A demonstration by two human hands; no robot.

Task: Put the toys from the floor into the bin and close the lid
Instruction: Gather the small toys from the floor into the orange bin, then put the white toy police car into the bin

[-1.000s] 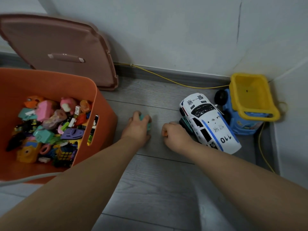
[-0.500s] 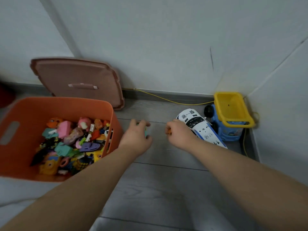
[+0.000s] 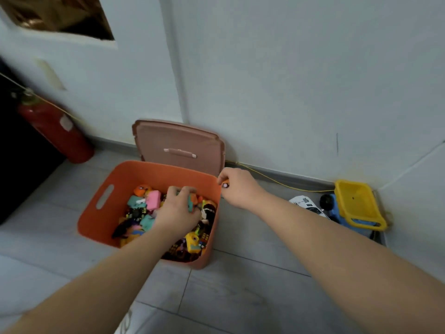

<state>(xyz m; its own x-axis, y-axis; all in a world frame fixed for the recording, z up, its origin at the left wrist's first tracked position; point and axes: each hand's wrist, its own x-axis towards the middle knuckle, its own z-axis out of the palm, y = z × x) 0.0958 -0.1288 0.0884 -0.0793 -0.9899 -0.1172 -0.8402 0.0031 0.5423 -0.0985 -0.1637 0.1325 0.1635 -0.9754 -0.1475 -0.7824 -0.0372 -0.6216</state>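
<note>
The left hand point(image 3: 178, 213) hangs over the orange bin point(image 3: 125, 174), fingers curled round a teal toy point(image 3: 191, 204), placed to drop it in. The right hand point(image 3: 237, 186), just outside the bin's right rim, pinches a small orange toy point(image 3: 225, 183) (next in, I judge). The lid point(image 3: 179, 141) leans behind the bin, leaving its mouth free; a toy car point(image 3: 304, 203) and truck point(image 3: 356, 201) lie right of it.

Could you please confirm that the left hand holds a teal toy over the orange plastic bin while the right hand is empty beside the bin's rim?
Not quite: the head view shows the right hand pinching a small orange toy beside the rim of the orange plastic bin. The left hand does hold a teal toy over it.
</note>
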